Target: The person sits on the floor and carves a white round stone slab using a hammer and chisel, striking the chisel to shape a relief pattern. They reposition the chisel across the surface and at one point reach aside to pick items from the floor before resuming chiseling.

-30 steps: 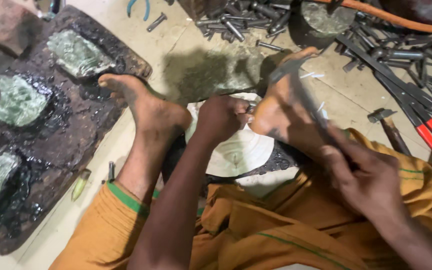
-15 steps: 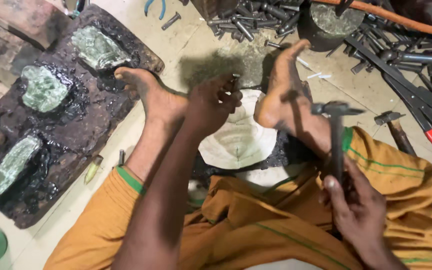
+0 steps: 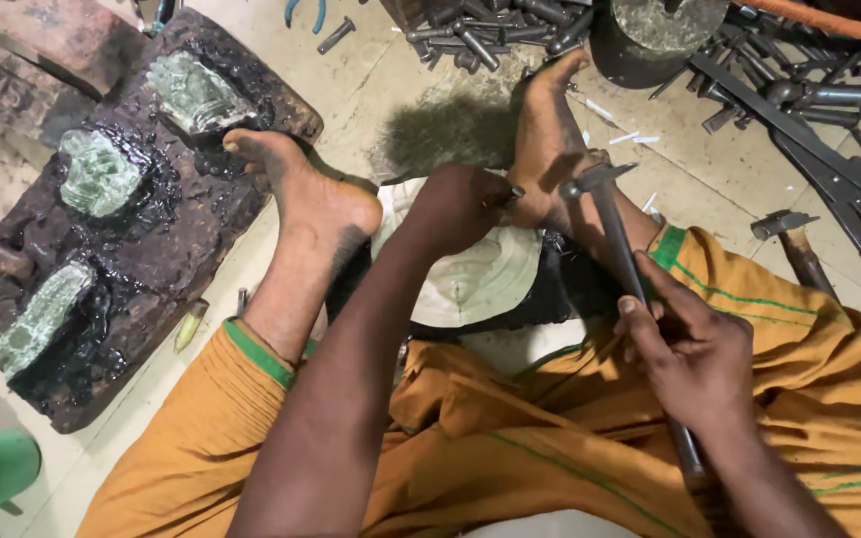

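Pale round metal dish (image 3: 470, 284) lies on a black pad between 2 bare feet on the floor. Left hand (image 3: 455, 207), fingers closed, pinches a small dark steel punch (image 3: 512, 195) at the dish's upper rim. Right hand (image 3: 695, 364) grips a slim steel hammer (image 3: 615, 234), head raised. Good striking probably needs the punch held steady and light, square taps. A dark pitch slab (image 3: 102, 259) holds 3 greenish metal pieces (image 3: 100, 171).
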